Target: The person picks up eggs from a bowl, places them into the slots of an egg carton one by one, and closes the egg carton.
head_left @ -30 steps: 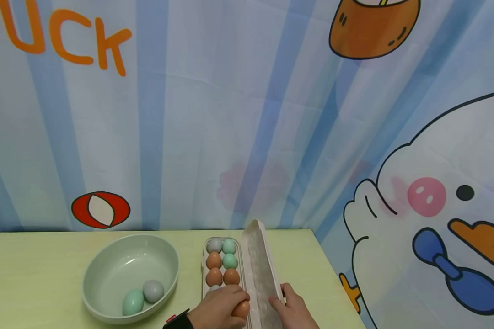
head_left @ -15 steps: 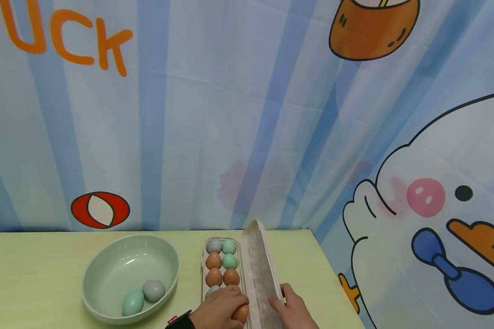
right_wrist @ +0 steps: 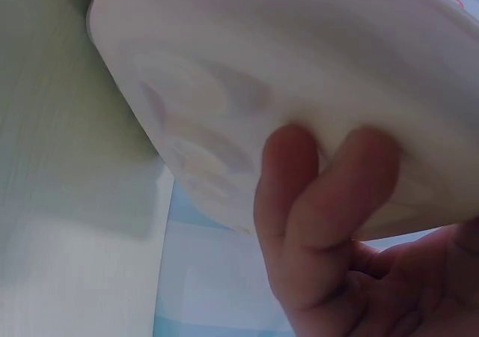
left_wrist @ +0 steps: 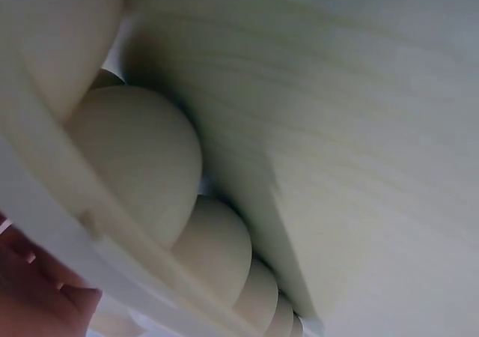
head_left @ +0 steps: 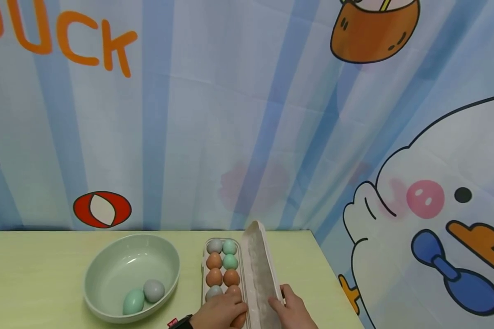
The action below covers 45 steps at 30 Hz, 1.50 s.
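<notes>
My left hand (head_left: 220, 311) reaches over the near end of an egg carton (head_left: 203, 285). Its fingers pinch a brown egg (head_left: 239, 321), mostly covered by the hand. Just beyond the fingers, another brown egg (head_left: 233, 290) sits in the carton beside a pale grey egg (head_left: 214, 292). Two rows of brown, green and grey eggs run to the far end. The carton's lid (head_left: 260, 274) stands raised on the right, and my right hand (head_left: 293, 310) grips its outer edge. In the right wrist view, fingers (right_wrist: 340, 187) press on the lid.
A pale green bowl (head_left: 91, 292) stands left of the carton, holding a green egg (head_left: 133, 301) and a grey egg (head_left: 153, 291). The light yellow table (head_left: 33, 274) ends at a printed curtain (head_left: 206, 137) behind.
My left hand has shifted slightly toward me with the brown egg, uncovering more of the pale grey egg and a brown egg. The right hand keeps its grip on the lid.
</notes>
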Available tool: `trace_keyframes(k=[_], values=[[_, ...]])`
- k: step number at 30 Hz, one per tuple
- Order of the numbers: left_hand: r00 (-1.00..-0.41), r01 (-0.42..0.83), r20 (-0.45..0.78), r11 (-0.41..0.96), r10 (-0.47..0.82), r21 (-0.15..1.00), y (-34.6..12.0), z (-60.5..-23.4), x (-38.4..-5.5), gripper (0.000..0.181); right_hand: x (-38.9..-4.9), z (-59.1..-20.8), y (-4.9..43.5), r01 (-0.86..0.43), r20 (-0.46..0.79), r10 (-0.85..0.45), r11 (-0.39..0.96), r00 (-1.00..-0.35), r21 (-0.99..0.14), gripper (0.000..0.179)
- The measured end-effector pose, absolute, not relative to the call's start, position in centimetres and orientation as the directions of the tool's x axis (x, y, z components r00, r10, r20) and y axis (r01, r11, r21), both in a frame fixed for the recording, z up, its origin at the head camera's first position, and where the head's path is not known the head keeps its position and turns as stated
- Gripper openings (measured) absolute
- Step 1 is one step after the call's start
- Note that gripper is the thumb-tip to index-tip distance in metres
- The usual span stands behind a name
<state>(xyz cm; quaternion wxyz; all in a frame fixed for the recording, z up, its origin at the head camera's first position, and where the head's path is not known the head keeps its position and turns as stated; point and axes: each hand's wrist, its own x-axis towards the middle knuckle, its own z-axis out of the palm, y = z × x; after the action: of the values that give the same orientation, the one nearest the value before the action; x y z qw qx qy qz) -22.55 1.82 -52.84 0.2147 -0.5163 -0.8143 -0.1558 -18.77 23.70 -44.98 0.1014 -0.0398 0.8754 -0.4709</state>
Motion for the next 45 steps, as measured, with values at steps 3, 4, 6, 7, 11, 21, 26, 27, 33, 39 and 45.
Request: trace_keyframes(k=[3,4,6,7,11,21,26,27,33,39,45], values=[[-0.366,0.909,0.524,0.417,0.769,0.021,1.8,-52.9,-22.6,0.021,-18.7,-45.0,23.7,0.031,-0.145,-0.168,0.546,-0.975,-0.837,0.037],[-0.363,0.91,0.523,0.415,0.771,0.02,1.7,-52.8,-22.6,0.022,-18.7,-45.0,23.8,0.033,-0.147,-0.167,0.544,-0.975,-0.838,0.037],[-0.365,0.914,0.513,0.403,0.777,0.04,1.6,-52.6,-22.6,0.023,-18.8,-45.1,23.8,0.042,-0.156,-0.166,0.54,-0.974,-0.841,0.037],[-0.373,0.916,0.502,0.397,0.78,0.063,1.5,-52.4,-22.6,0.023,-18.8,-45.1,23.8,0.049,-0.162,-0.165,0.539,-0.973,-0.841,0.037],[-0.439,0.898,0.439,0.386,0.784,0.21,0.6,-51.0,-22.6,0.017,-18.9,-45.2,23.9,0.083,-0.193,-0.154,0.536,-0.969,-0.84,0.038],[-0.708,0.683,0.212,0.576,0.674,0.449,-5.2,-44.1,-24.4,0.008,-19.1,-45.2,23.8,0.086,-0.191,-0.138,0.546,-0.972,-0.834,0.037],[-0.765,0.617,0.149,0.646,0.627,0.449,-8.5,-43.0,-25.3,0.011,-19.1,-45.2,23.9,0.075,-0.179,-0.138,0.548,-0.974,-0.833,0.038],[-0.774,0.605,0.137,0.658,0.618,0.449,-9.1,-42.9,-25.4,0.012,-19.1,-45.3,23.9,0.072,-0.177,-0.14,0.551,-0.974,-0.832,0.037],[-0.799,0.556,0.046,0.709,0.599,0.433,-12.5,-43.6,-26.3,0.014,-19.1,-45.4,23.9,0.064,-0.179,-0.151,0.565,-0.972,-0.823,0.036],[-0.843,0.406,-0.16,0.802,0.514,0.437,-14.6,-43.8,-26.7,0.025,-19.0,-45.3,23.8,0.061,-0.176,-0.149,0.572,-0.973,-0.818,0.035],[-0.851,0.295,-0.289,0.855,0.438,0.427,-15.0,-44.9,-26.9,0.034,-19.0,-45.1,23.7,0.051,-0.168,-0.153,0.572,-0.974,-0.819,0.033]])
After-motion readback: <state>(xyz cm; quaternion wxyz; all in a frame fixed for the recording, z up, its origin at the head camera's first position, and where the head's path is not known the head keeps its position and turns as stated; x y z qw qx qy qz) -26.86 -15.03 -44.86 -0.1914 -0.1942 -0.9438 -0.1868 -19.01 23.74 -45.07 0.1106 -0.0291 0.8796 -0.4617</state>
